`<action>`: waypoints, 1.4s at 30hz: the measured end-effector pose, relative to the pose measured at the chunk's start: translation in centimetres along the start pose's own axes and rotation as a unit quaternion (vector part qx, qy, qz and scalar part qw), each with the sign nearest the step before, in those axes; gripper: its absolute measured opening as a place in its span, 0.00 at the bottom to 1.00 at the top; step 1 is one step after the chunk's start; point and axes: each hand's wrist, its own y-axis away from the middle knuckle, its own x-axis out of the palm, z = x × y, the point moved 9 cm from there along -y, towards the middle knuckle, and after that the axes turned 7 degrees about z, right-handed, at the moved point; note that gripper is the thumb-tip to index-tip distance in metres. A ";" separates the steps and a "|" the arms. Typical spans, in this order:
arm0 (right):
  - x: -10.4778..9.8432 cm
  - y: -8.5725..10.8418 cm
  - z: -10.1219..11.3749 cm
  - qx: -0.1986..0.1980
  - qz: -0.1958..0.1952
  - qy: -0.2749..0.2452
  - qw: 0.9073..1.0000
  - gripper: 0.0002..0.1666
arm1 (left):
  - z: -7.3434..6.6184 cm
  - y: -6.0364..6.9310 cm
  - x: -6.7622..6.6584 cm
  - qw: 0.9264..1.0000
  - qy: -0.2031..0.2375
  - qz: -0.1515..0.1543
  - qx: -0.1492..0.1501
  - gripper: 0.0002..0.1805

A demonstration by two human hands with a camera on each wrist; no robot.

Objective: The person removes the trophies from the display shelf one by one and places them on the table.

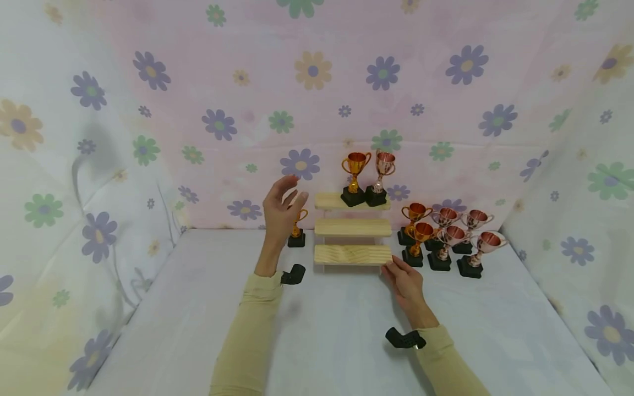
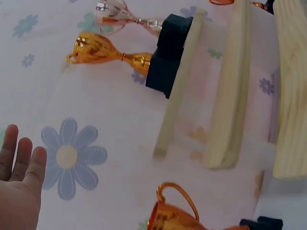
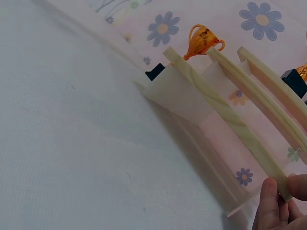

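A three-step wooden display stand (image 1: 353,254) with pale side supports rests on the table. My right hand (image 1: 408,286) pinches the right end of its lowest step, thumb above and fingers beneath in the right wrist view. On the top step, toward the right, a gold trophy cup (image 1: 355,164) and a pinkish copper trophy cup (image 1: 384,165) stand side by side on black bases. My left hand (image 1: 279,215) is raised left of the stand, fingers loosely bent and holding nothing. Partly hidden behind it, another gold trophy cup (image 1: 296,237) stands on the table.
Several gold and pinkish copper trophy cups (image 1: 451,236) stand grouped on the table right of the stand, near my right hand. Flower-printed cloth (image 1: 313,71) hangs behind and at both sides. A white cover (image 1: 337,330) lies over the table.
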 end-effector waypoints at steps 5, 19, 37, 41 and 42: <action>0.1 0.0 0.1 -0.003 0.001 -0.008 1.000 0.30 | 0.3 -2.6 3.8 0.998 -0.018 0.050 -0.036 0.31; 0.0 -0.1 0.3 -0.011 0.009 -0.014 1.000 0.30 | 3.0 -6.2 8.8 0.984 -0.054 0.122 -0.118 0.44; 0.0 -0.1 0.0 0.000 0.004 -0.008 1.000 0.31 | 4.7 -6.3 11.3 0.978 -0.087 0.139 -0.128 0.42; 0.0 0.0 0.0 -0.006 0.004 -0.010 1.000 0.30 | 5.0 -6.4 11.4 0.980 -0.086 0.129 -0.123 0.40; 0.1 0.0 0.0 -0.008 0.004 -0.010 1.000 0.30 | 5.1 -6.4 11.4 0.981 -0.088 0.126 -0.122 0.40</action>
